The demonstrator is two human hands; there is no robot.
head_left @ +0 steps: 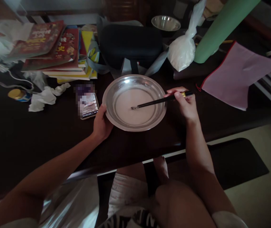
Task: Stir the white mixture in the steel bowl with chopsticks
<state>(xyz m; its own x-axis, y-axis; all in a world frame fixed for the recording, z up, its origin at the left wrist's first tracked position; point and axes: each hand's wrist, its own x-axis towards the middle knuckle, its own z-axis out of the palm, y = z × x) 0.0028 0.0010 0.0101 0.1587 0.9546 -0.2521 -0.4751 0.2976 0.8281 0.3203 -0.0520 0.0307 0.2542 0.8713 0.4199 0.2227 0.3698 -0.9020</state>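
- dark table (18, 142): carries a steel plate (134, 102) of pale liquid near its front edge.
- left hand (101, 122): grips the plate's left rim.
- right hand (185, 103): pinches chopsticks (160, 101), tips in the liquid.
- phone (89, 106): just beside the plate; risk: brisk stirring likely slops liquid onto it.

Dark table (18, 142) bears plate (155, 95), phone (89, 106), books (54, 50)
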